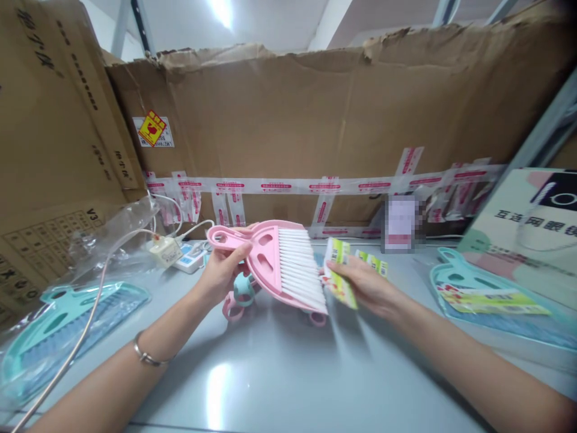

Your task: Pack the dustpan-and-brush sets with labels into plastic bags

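My left hand (222, 269) is closed round the handle of a pink mini brush and dustpan set (276, 260) with white bristles, lifted just above the grey table. My right hand (366, 282) pinches a yellow-green printed paper label (339, 272) against the right edge of the bristles. A second strip of the same labels (373, 261) shows behind my right fingers. Pink and teal plastic rings (240, 294) lie on the table under the pink set.
A teal brush set in a clear bag (67, 325) lies at the left. Another teal set with a label (487, 297) lies at the right. A power strip and white cable (180, 252) sit behind. A taped cardboard wall (315, 126) closes the back; a printed box (527, 222) stands right.
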{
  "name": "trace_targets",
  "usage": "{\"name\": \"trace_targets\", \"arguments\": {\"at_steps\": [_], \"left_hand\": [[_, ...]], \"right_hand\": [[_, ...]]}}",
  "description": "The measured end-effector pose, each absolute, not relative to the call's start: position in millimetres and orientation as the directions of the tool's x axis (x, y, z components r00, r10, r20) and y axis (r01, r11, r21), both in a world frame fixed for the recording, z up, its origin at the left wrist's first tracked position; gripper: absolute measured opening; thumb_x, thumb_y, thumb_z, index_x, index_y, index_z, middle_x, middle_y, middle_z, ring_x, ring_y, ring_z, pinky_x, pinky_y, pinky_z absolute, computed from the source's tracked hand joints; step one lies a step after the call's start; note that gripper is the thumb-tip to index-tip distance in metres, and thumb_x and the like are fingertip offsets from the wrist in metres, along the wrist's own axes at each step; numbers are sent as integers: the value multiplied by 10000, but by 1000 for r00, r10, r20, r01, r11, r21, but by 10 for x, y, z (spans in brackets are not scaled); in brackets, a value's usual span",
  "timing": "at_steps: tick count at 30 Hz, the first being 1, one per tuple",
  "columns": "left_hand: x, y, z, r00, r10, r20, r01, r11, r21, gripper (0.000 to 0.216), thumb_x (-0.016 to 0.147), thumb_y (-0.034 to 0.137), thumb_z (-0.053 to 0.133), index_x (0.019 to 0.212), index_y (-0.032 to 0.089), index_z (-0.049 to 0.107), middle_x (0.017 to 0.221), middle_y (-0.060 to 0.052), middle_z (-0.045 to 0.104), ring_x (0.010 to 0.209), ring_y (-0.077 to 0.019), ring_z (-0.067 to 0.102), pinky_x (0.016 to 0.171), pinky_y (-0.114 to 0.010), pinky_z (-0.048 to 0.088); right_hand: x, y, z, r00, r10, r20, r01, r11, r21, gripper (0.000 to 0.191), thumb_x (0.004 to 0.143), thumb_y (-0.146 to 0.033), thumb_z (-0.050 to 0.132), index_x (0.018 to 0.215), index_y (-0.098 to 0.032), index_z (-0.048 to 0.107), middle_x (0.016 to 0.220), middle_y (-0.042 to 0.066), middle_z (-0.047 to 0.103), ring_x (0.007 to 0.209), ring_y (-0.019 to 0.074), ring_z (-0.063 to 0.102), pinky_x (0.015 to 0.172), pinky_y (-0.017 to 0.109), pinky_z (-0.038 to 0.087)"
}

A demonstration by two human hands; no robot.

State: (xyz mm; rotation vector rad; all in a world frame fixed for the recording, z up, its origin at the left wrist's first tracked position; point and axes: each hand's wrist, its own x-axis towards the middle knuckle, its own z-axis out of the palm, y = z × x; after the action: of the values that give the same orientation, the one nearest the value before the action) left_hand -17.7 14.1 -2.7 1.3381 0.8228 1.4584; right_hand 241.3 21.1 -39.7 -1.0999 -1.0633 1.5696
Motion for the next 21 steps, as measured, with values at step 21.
{"name": "trace_targets", "arguments": {"at_steps": [21], "left_hand": [[-191, -340, 330, 473, 406, 782, 166, -913, 373, 268, 789, 226, 651, 1057, 211, 644, 996, -87, 685, 919, -225, 659, 763, -329, 569]], "right_hand": [[1835, -125, 317, -698, 525, 487, 109, 750, -652, 137, 761, -183, 672, 747, -179, 536, 788, -13, 507, 745, 110, 468, 688, 247, 417]]}}
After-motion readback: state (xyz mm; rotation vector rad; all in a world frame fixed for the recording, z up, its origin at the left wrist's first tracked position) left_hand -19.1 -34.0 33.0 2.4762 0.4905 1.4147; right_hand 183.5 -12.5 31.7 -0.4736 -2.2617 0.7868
